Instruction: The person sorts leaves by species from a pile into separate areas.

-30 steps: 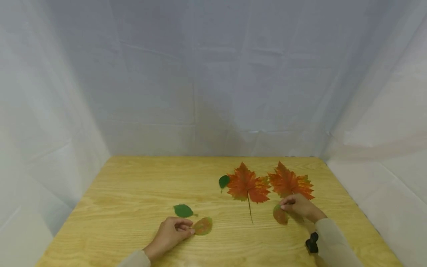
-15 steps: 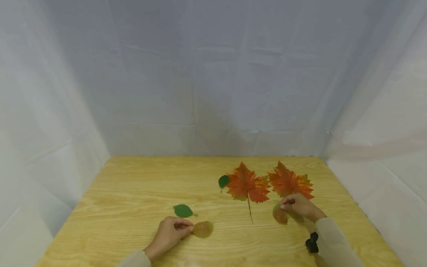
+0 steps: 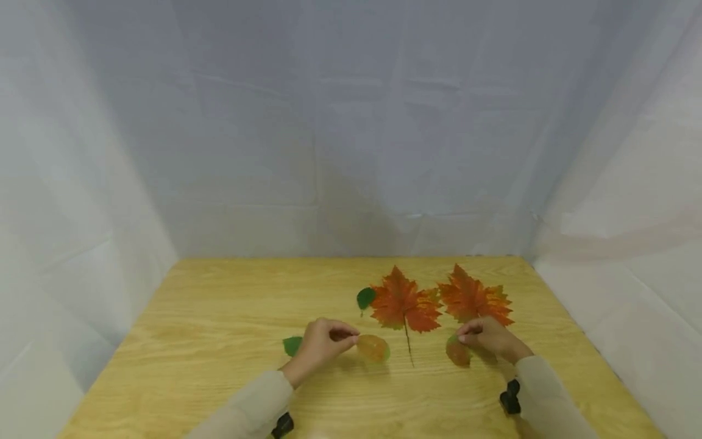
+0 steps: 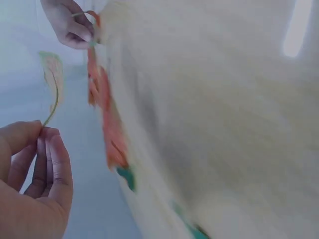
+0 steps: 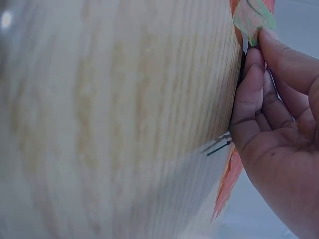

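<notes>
My left hand pinches an orange leaf with green edges by its stem, above the table. In the left wrist view this leaf stands up from the thumb and fingertips. On the right, my right hand pinches the green end of a similar orange-brown leaf; the right wrist view shows part of that leaf at the thumb tip. Just behind the right hand lies a red-orange maple leaf, its stem mostly hidden. Another maple leaf lies between the hands, stem toward me.
A small dark green leaf touches the left side of the middle maple leaf. Partly covered by my left hand is another green leaf. The wooden table is enclosed by white sheets at the back and sides.
My left hand has lifted its orange-green leaf off the table and carried it right and farther back, now overlapping the nearer green leaf. My right hand stays nearly still.
</notes>
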`<state>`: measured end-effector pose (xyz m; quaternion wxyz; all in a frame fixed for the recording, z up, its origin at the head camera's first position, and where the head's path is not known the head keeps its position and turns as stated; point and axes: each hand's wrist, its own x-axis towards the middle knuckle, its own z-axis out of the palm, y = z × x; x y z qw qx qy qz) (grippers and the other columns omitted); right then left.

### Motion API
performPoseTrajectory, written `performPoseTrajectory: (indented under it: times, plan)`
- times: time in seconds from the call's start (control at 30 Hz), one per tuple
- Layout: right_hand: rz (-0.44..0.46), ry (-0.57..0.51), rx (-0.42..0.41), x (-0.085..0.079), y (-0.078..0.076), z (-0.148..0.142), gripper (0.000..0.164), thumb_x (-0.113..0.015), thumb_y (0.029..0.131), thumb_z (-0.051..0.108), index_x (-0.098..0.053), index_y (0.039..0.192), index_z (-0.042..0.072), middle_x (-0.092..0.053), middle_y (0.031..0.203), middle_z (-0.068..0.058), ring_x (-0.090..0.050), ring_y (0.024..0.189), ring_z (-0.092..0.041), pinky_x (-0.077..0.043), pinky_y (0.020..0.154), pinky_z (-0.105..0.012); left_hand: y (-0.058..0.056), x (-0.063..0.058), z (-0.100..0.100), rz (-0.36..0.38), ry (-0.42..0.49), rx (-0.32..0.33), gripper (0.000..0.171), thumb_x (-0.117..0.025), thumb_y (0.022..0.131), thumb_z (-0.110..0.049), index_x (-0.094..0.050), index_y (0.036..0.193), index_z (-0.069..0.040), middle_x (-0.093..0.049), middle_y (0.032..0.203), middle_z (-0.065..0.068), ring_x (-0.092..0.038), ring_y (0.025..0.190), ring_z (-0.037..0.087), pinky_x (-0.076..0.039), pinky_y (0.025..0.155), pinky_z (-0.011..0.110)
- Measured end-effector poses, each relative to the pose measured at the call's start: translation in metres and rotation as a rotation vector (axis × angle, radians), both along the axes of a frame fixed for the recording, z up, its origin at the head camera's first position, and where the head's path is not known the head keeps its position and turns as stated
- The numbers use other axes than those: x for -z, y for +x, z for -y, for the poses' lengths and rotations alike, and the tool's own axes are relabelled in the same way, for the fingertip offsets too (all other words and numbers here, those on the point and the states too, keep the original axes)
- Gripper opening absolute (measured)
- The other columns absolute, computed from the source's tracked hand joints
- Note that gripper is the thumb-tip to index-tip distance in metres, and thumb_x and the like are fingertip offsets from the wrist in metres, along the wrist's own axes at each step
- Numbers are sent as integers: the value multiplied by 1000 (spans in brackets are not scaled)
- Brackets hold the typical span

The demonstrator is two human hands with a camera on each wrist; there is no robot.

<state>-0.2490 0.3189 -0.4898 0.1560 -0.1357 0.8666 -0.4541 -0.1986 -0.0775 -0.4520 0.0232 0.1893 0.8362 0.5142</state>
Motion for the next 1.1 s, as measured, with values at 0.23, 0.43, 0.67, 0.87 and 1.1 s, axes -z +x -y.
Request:
performPoseTrajectory:
  times: [0.23, 0.43, 0.67, 0.87, 1.1]
  plan:
    - [-10, 6, 7, 3, -2, 6, 22, -65, 92, 15, -69, 105, -2, -66, 107, -12, -61, 95, -20, -54, 82, -37, -25, -10, -64, -22, -32, 128, 13, -68, 89, -9, -75, 99, -4, -72, 92, 4, -63, 77, 9, -52, 66, 21]
    - [14, 3, 16, 1, 0, 8, 20, -64, 92, 14, -70, 104, -2, -66, 108, -13, -61, 96, -21, -53, 84, -39, -36, -1, -100, -49, -114, 172, 13, -66, 90, -5, -74, 100, -2, -72, 94, 6, -64, 78, 11, -51, 67, 19]
    - [13, 31, 45, 1, 2, 6, 21, -65, 91, 16, -71, 104, 0, -67, 109, -13, -62, 97, -22, -53, 85, -41, -43, 14, -129, -109, -222, 150, 13, -66, 90, -6, -76, 99, -5, -73, 95, 4, -67, 83, 12, -51, 69, 17]
    - [-8, 35, 58, 0, 1, 5, 19, -65, 92, 14, -71, 103, 0, -67, 107, -13, -63, 96, -23, -54, 84, -41, -48, 23, -144, -122, -241, 112, 12, -68, 88, -5, -77, 97, -7, -74, 94, 3, -68, 84, 13, -51, 69, 17]
    - [-4, 29, 68, -1, 3, 4, 19, -65, 92, 13, -71, 103, -1, -67, 109, -15, -63, 98, -26, -53, 86, -43, -53, 34, -155, -160, -234, 71, 10, -71, 86, -6, -77, 94, -7, -74, 89, 2, -67, 79, 10, -50, 66, 16]
